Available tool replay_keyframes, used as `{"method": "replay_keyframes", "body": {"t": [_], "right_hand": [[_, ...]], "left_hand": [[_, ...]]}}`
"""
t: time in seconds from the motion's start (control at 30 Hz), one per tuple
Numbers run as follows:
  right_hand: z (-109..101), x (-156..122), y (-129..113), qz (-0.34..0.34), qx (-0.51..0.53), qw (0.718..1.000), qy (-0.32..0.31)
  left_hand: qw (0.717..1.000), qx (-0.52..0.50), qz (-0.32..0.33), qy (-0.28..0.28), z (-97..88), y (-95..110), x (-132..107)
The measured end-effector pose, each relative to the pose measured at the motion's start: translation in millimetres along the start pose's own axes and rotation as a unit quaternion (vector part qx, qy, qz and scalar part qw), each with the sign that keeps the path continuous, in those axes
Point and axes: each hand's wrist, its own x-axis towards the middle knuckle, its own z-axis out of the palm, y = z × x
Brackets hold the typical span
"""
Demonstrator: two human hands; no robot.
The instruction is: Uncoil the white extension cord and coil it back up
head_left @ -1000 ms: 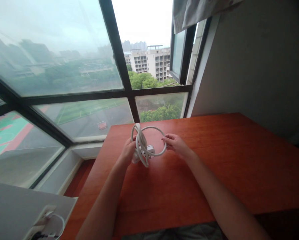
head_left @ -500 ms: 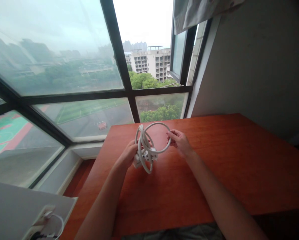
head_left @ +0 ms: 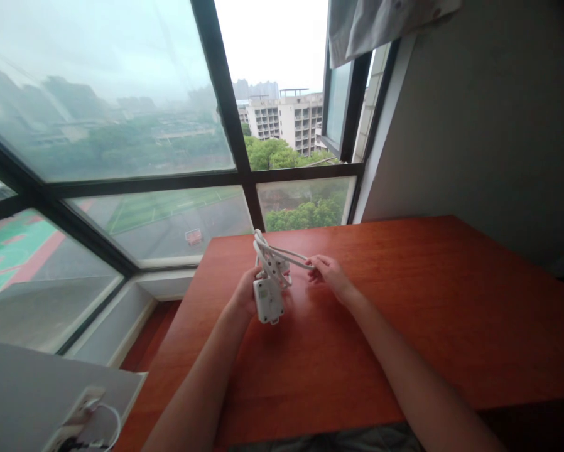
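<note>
A white power strip (head_left: 269, 302) is held above the table by my left hand (head_left: 247, 292), whose fingers are closed around its far side and partly hidden. Its underside, with a small label and screws, faces me. Loops of its white cord (head_left: 267, 251) are bundled around and behind the strip. To the right, my right hand (head_left: 326, 275) pinches a stretch of that cord pulled out sideways from the bundle.
The reddish-brown wooden table (head_left: 433, 314) extends under both arms to the right. Beyond its far edge is a window frame (head_left: 244, 177) with an open sash (head_left: 343, 107). A wall socket (head_left: 86, 405) with a plugged-in cable is at lower left.
The power strip has turned in my left hand so that its underside shows. The cord loop at my right hand has flattened, and that hand has moved slightly down and left.
</note>
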Motion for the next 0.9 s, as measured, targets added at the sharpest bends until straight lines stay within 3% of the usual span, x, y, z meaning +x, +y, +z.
{"method": "replay_keyframes", "body": {"t": [0.13,0.23,0.37,0.5,0.63,0.73,0.83,0.9], "right_hand": [[15,-5,6,0.060,0.094,0.991,-0.068],[21,-12,2,0.114,0.193,0.966,-0.129],[17,-18,-7,0.137,0.209,0.954,-0.165],[7,-13,-4,0.124,0.154,0.970,-0.145],[-1,-3,5,0.039,0.052,0.996,-0.066],[-5,3,10,-0.006,-0.047,0.998,-0.041],[-9,7,15,-0.062,-0.184,0.981,-0.003],[-11,10,19,-0.109,-0.293,0.950,0.024]], "left_hand": [[1.000,0.018,0.022,0.008,-3.4,-4,2],[0.999,0.029,0.018,0.000,3.3,-8,0],[0.993,0.090,0.069,0.044,11.6,-13,-1],[0.964,0.203,0.144,0.092,11.8,-8,-4],[0.933,0.293,0.186,0.098,8.7,-2,-7],[0.900,0.373,0.196,0.110,3.4,1,-6],[0.835,0.489,0.204,0.145,-3.1,2,-5],[0.779,0.564,0.204,0.181,-6.2,4,-6]]}}
